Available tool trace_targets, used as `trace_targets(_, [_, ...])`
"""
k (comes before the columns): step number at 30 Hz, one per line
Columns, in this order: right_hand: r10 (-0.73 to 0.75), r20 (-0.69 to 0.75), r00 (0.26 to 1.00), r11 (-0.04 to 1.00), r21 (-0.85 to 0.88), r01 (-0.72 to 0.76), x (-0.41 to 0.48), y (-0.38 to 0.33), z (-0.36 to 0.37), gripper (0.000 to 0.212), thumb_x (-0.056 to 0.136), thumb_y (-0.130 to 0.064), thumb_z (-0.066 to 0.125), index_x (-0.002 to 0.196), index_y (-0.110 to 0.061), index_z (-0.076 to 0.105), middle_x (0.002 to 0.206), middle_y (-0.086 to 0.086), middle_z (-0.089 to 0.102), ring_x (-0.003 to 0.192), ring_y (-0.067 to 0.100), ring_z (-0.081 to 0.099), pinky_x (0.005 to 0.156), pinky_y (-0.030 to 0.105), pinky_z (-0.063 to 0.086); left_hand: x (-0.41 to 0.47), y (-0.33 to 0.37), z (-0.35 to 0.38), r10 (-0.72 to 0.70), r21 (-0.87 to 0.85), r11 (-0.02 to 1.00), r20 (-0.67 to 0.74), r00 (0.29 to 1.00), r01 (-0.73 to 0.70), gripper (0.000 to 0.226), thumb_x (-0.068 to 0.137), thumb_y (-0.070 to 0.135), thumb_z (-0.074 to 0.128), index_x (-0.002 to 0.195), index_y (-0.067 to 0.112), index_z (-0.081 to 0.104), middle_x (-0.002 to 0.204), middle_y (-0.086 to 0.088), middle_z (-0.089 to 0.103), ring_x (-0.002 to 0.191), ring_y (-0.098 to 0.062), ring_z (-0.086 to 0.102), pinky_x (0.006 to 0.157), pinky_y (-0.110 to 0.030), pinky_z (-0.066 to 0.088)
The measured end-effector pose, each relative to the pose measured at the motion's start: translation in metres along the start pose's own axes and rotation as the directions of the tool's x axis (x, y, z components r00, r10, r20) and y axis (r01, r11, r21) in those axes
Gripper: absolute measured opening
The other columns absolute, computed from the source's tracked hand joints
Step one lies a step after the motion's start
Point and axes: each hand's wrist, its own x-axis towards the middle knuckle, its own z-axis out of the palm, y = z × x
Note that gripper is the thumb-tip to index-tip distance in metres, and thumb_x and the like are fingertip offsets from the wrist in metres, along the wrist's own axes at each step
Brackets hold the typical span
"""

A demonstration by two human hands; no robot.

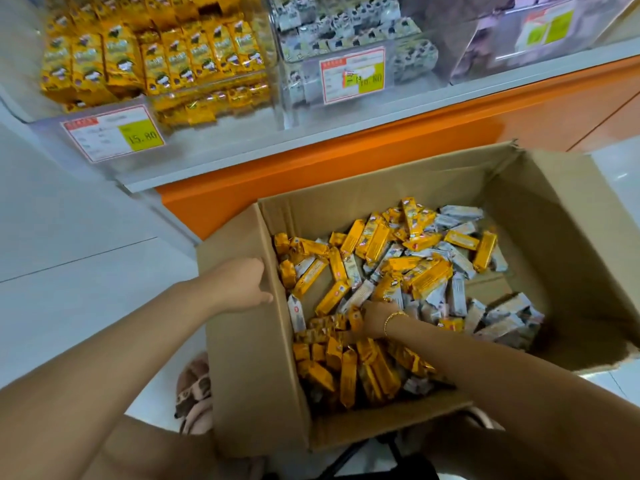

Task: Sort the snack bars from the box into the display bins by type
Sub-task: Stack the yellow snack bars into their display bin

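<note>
An open cardboard box (249, 358) in front of me holds several yellow snack bars (429, 278) mixed with white snack bars (457, 296). My left hand (239, 285) grips the box's left wall at its top edge, fingers hooked over the rim. My right hand (372, 318), with a gold bracelet on the wrist, is down among the bars, its fingers closed around a bunch of yellow bars (332, 329). Above, a clear display bin (214, 109) is packed with yellow bars and the bin next to it (298, 88) holds white bars.
Price tags (114, 135) hang on the bin fronts. A third clear bin (519, 39) stands at the right. An orange cabinet (346, 161) runs under the shelf. The box flap (588, 237) sticks out to the right. White tiled floor and a slippered foot (194, 386) lie at the left.
</note>
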Motion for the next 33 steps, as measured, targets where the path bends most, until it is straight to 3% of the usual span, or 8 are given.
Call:
trace_targets(3, [-0.017, 0.06, 0.998, 0.996, 0.09, 0.012, -0.004, 0.013, -0.015, 0.051, 0.086, -0.053, 0.06, 0.116, -0.011, 0.059, 0.105, 0.004, 0.059, 0.088, 0.019, 0.059, 0.072, 0.028, 0.049, -0.003, -0.003, 0.002, -0.007, -0.021, 1.0, 0.003, 1.0, 0.007, 0.058, 0.09, 0.039, 0.06, 0.135, 0.008, 0.042, 0.122, -0.009, 0.056, 0.107, -0.021, 0.056, 0.092, -0.036, 0.049])
trace_targets(7, [0.015, 0.149, 0.989, 0.937, 0.344, -0.067, -0.014, 0.042, -0.032, 0.06, 0.081, -0.041, 0.071, 0.13, -0.012, 0.053, 0.132, 0.009, 0.054, 0.106, 0.024, 0.06, 0.075, 0.033, 0.055, -0.005, -0.003, 0.001, -0.022, -0.013, 1.0, 0.027, 0.999, 0.022, 0.059, 0.091, 0.041, 0.058, 0.136, 0.007, 0.042, 0.132, -0.011, 0.051, 0.118, -0.023, 0.051, 0.096, -0.033, 0.045])
trace_targets(11, [0.011, 0.238, 0.971, 0.892, 0.437, -0.117, -0.023, 0.054, -0.034, 0.039, 0.079, -0.035, 0.075, 0.108, -0.013, 0.06, 0.093, 0.01, 0.063, 0.076, 0.021, 0.059, 0.086, 0.044, 0.056, -0.004, 0.0, 0.003, -0.032, 0.009, 0.999, 0.052, 0.998, 0.032, 0.053, 0.089, 0.045, 0.06, 0.127, 0.01, 0.048, 0.117, -0.007, 0.057, 0.105, -0.02, 0.056, 0.087, -0.032, 0.048])
trace_targets(20, [-0.172, 0.249, 0.953, 0.768, 0.64, -0.029, -0.047, 0.049, -0.053, 0.026, 0.09, -0.022, 0.064, 0.114, -0.014, 0.059, 0.129, 0.009, 0.054, 0.084, 0.007, 0.061, 0.078, 0.023, 0.051, -0.008, 0.02, -0.006, 0.033, -0.088, 0.996, 0.049, 0.998, -0.029, 0.03, 0.091, 0.038, 0.059, 0.073, 0.021, 0.042, 0.077, 0.001, 0.04, 0.073, -0.013, 0.045, 0.06, -0.022, 0.034])
trace_targets(22, [-0.212, 0.229, 0.95, 0.71, 0.704, -0.012, -0.054, 0.046, -0.056, 0.004, 0.091, -0.02, 0.062, 0.093, -0.016, 0.061, 0.107, 0.003, 0.059, 0.076, 0.005, 0.054, 0.071, 0.02, 0.046, -0.01, 0.022, -0.007, 0.044, -0.113, 0.993, 0.044, 0.998, -0.039, 0.037, 0.091, 0.039, 0.059, 0.066, 0.024, 0.035, 0.071, 0.006, 0.037, 0.072, -0.013, 0.044, 0.058, -0.021, 0.031])
trace_targets(26, [-0.393, 0.08, 0.916, 0.409, 0.907, 0.097, -0.065, 0.036, -0.072, 0.016, 0.084, -0.015, 0.067, 0.072, -0.015, 0.056, 0.072, -0.001, 0.053, 0.069, 0.008, 0.051, 0.066, 0.018, 0.047, -0.017, 0.019, -0.008, 0.053, -0.23, 0.973, 0.083, 0.995, -0.032, 0.025, 0.089, 0.042, 0.06, 0.082, 0.019, 0.054, 0.084, -0.006, 0.05, 0.085, -0.022, 0.053, 0.068, -0.025, 0.038])
trace_targets(29, [-0.517, -0.12, 0.847, 0.024, 0.988, 0.154, -0.08, 0.025, -0.097, 0.02, 0.081, -0.006, 0.063, 0.063, -0.011, 0.07, 0.071, 0.003, 0.068, 0.075, 0.014, 0.069, 0.078, 0.026, 0.058, -0.02, 0.022, -0.012, 0.077, -0.555, 0.832, 0.119, 0.99, 0.002, 0.042, 0.092, 0.036, 0.059, 0.12, 0.004, 0.06, 0.116, -0.012, 0.063, 0.103, -0.024, 0.063, 0.086, -0.033, 0.053])
trace_targets(33, [-0.586, -0.235, 0.776, 0.036, 0.949, 0.314, -0.103, 0.004, -0.123, 0.034, 0.086, -0.004, 0.052, 0.06, -0.012, 0.073, 0.07, 0.005, 0.07, 0.076, 0.015, 0.071, 0.087, 0.029, 0.053, -0.025, 0.026, -0.016, 0.037, -0.857, 0.492, 0.196, 0.98, 0.153, 0.028, 0.095, 0.014, 0.053, 0.119, -0.001, 0.053, 0.124, -0.02, 0.059, 0.106, -0.03, 0.064, 0.085, -0.031, 0.054])
